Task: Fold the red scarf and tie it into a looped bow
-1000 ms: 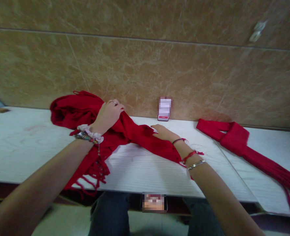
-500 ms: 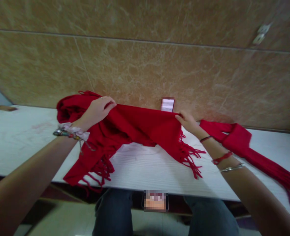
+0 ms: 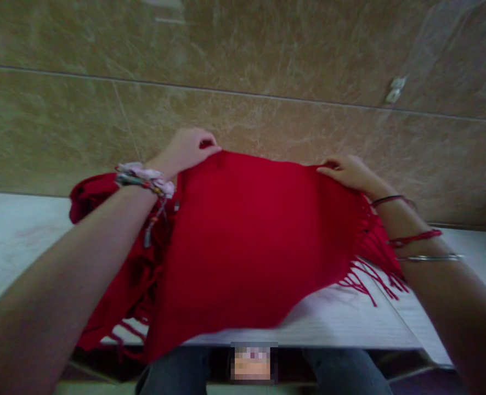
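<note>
A red fringed scarf [image 3: 247,241] hangs spread out in the air above a white table [image 3: 350,323]. My left hand [image 3: 187,148] is closed on its upper left edge. My right hand [image 3: 348,171] pinches its upper right corner, where the fringe dangles. The cloth droops toward me and covers the middle of the table. The rest of the scarf lies bunched at the left behind my left forearm. Both wrists wear bracelets.
A brown marble wall [image 3: 267,71] rises right behind the table. The table's front edge runs above my knees in dark trousers [image 3: 342,373]. The spread cloth and my right arm hide whatever lies at the back and right of the table.
Both hands have lifted the scarf off the table and pulled it wide open. The camera has tilted, and the second scarf and the small box are no longer visible.
</note>
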Demonstrator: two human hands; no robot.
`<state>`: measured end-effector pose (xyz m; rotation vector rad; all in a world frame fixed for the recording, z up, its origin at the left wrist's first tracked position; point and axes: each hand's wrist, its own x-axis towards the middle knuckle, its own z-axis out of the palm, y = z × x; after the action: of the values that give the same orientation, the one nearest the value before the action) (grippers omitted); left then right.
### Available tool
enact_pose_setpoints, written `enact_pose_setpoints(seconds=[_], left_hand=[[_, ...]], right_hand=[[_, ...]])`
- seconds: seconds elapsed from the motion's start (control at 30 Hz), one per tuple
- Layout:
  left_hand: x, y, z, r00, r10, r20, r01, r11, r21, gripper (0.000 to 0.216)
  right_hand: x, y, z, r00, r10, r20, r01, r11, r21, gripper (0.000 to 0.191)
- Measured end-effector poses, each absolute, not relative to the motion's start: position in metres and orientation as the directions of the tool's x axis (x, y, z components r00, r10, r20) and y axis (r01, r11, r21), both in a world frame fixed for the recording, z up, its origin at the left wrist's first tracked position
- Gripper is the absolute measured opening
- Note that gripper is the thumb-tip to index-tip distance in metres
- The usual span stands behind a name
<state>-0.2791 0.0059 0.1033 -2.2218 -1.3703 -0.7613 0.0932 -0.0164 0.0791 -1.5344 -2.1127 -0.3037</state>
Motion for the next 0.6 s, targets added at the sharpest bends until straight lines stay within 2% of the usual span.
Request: enact_pose_setpoints(seconds=[0.07, 0.17, 0.3, 0.4, 0.5, 0.6], left_hand=[[-0.27, 0.038, 0.059, 0.453, 0.745, 0.489, 0.885, -0.443, -0.145, 0.032], [-0.264, 0.068, -0.012, 0.488, 0.791, 0.369, 0.873, -0.446, -0.199, 0.029], [-0.258, 0.072, -0.065, 0.495, 0.805, 0.327, 0.867, -0.434, -0.244, 0.024], [-0.243, 0.058, -0.078, 0.455, 0.807, 0.376, 0.89, -0.391, -0.235, 0.029], [-0.225, 0.032, -0.095, 0.441, 0.806, 0.395, 0.896, -0.421, -0.141, 0.038], [-0.223, 0.01, -0.121, 0.46, 0.877, 0.136, 0.886, -0.465, -0.002, 0.055]], right_hand=[[0.089, 0.006, 0.044, -0.273, 0.874, 0.403, 0.956, 0.292, 0.016, 0.02], [0.078, 0.025, -0.016, -0.287, 0.932, 0.221, 0.957, 0.269, 0.11, 0.027], [0.059, 0.026, -0.075, -0.27, 0.946, 0.182, 0.959, 0.246, 0.14, 0.032], [0.043, 0.015, -0.097, -0.277, 0.938, 0.208, 0.96, 0.261, 0.104, 0.043], [0.033, -0.003, -0.113, -0.344, 0.932, 0.117, 0.938, 0.346, 0.003, 0.054], [0.031, -0.02, -0.126, -0.329, 0.944, 0.004, 0.942, 0.329, -0.07, 0.056]])
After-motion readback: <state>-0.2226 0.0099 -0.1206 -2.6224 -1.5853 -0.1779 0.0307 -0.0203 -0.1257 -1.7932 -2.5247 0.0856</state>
